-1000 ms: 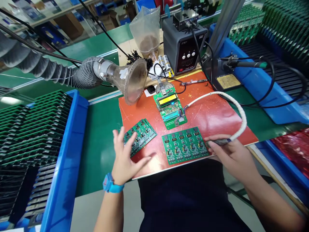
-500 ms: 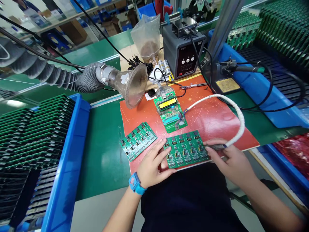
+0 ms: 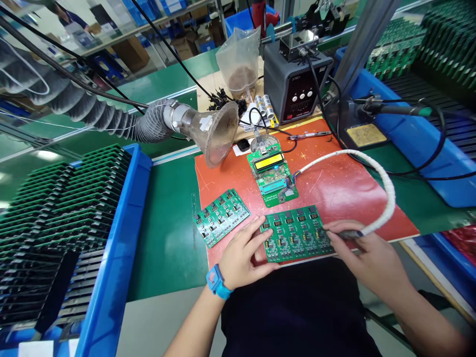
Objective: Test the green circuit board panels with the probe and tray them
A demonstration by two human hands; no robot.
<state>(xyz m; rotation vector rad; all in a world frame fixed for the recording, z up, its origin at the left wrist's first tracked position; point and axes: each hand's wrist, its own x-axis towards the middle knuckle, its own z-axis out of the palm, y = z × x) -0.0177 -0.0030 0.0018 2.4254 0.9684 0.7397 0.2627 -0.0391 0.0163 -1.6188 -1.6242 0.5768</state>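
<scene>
A green circuit board point(image 3: 295, 235) with several small digit displays lies flat on the orange-red mat. My left hand point(image 3: 243, 253) is closed on its left end, fingertips on the top face and thumb along the near edge. In my right hand point(image 3: 372, 258) is a dark probe point(image 3: 350, 234) on a white sleeved cable, pinched between thumb and fingers with its tip at the board's right end. The cable runs to a programmer board point(image 3: 272, 173) with a lit yellow screen. Left of my left hand lies a small stack of similar circuit boards point(image 3: 223, 216).
A funnel-shaped fume duct point(image 3: 223, 134) reaches in from the left. Behind the mat point(image 3: 316, 183) stand a soldering station point(image 3: 297, 82) and a clear bag point(image 3: 240, 62). Blue bins point(image 3: 124, 213) of racked boards flank the bench. A soldering iron point(image 3: 397, 108) rests on the right.
The whole scene has shifted slightly rightward in view as the camera turned. Both hands keep nearly the same places on the circuit board and probe.
</scene>
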